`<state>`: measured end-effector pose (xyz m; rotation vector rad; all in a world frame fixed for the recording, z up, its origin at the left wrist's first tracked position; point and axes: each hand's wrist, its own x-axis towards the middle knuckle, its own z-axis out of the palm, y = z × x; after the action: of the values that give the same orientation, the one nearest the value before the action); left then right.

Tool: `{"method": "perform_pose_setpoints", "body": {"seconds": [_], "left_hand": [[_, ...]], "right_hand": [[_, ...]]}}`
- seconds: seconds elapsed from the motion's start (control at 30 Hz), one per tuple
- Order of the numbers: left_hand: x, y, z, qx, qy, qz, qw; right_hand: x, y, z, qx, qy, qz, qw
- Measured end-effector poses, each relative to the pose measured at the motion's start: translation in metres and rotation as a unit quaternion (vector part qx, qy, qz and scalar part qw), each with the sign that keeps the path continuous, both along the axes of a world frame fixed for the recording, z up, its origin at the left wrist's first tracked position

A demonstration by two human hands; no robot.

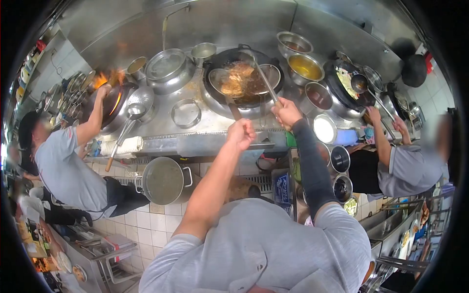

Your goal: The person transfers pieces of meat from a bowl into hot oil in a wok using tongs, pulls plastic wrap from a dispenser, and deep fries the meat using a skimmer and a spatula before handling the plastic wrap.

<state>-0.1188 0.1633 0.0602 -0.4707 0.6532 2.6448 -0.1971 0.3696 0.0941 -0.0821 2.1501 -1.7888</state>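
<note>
My left hand (242, 134) is closed around a wooden handle (234, 110) that runs down into a black wok (222, 59). It seems to belong to a wide strainer (213, 78) whose rim shows inside the wok. Browned pieces of food (238, 78) lie there in dark liquid. My right hand (287, 114) grips the wooden end of a long metal-shafted ladle (265, 79). Its shaft crosses over the wok to the far rim, and its head is hard to make out.
Left of the wok stand a lidded pot (166, 65) and a metal ring (186, 114). Bowls of liquid, including yellow oil (306, 66), line its right. A large stockpot (163, 180) is below left. Co-workers (73, 161) (410, 166) cook on both sides; flames (100, 80) rise at left.
</note>
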Motion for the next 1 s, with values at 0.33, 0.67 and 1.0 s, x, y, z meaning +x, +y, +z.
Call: {"method": "perform_pose_setpoints", "body": {"seconds": [0.33, 0.67, 1.0], "left_hand": [[0.003, 0.002, -0.009, -0.019, -0.001, 0.013, 1.0], [0.004, 0.013, 0.001, -0.038, -0.015, 0.044, 0.998], [-0.002, 0.016, 0.014, -0.064, -0.004, 0.068, 0.996]], "right_hand": [[0.081, 0.056, -0.034, 0.158, 0.177, -0.171, 0.956], [0.132, 0.059, -0.105, 0.086, 0.085, -0.263, 0.957], [0.115, 0.021, -0.181, 0.283, 0.118, -0.28, 0.91]]}}
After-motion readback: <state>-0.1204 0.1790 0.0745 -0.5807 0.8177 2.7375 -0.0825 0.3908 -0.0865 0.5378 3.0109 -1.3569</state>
